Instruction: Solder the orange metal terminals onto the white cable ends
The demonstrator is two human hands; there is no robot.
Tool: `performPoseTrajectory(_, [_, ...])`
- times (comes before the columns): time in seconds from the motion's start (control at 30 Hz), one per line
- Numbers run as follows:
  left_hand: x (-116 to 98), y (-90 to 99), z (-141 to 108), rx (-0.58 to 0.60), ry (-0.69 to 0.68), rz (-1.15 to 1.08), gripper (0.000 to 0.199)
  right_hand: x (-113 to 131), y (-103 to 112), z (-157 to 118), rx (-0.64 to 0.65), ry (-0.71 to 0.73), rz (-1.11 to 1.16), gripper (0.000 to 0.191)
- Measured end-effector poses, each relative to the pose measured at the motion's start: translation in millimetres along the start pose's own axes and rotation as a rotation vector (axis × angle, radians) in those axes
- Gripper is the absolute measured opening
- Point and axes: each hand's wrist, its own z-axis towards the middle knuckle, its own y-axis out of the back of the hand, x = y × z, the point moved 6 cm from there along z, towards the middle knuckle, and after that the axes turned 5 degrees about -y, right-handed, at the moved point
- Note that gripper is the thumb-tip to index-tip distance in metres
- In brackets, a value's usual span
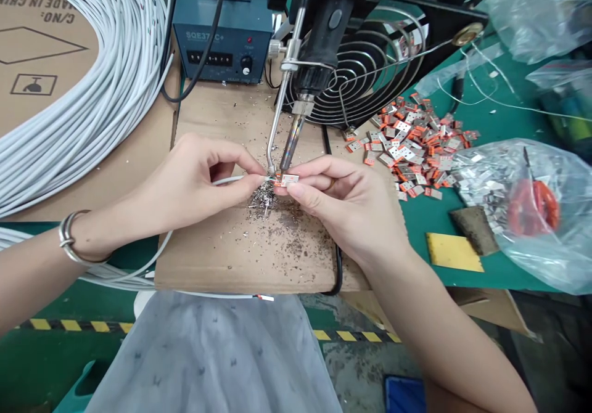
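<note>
Head view: the end of a white cable (226, 180) is pinched between the thumb and index finger of the left hand (198, 172). A small metal connector (289, 180) with an orange-red part is pinched between the thumb and fingers of the right hand (361, 197). The cable end and the connector are brought together directly below the tip of a soldering iron (296, 129); whether the tip touches them cannot be told. A thin metal tube (275, 117), clamped to the iron, is also pointed at that spot. Just beneath, bright metal scraps (264, 198) and dark specks are scattered over a cardboard sheet (208, 253). A ring-shaped bracelet (67, 237) is worn on the left wrist.

Beyond the hands, a blue control box (222, 43) is set at the far side of the cardboard, with a black fan (342, 80) behind the iron. To the right, a heap of connectors (411, 148) is spread on the green tabletop (490, 114). Nearer the edge, a yellow pad (453, 253) is partly overlapped by a brown pad (474, 229), beside a clear plastic bag (573, 216) where an orange-red object (531, 206) is seen. To the left, a large bundle of white cables (115, 86) is laid in a curve over printed cardboard (46, 49).
</note>
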Motion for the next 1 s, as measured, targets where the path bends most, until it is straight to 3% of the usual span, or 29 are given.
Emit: performPoseTrajectory(1.0, [-2.1, -0.2, 0.0, 0.003, 0.018, -0.024, 0.011, -1.2, -0.3, 0.7, 0.048, -0.006, 0.059, 0.010])
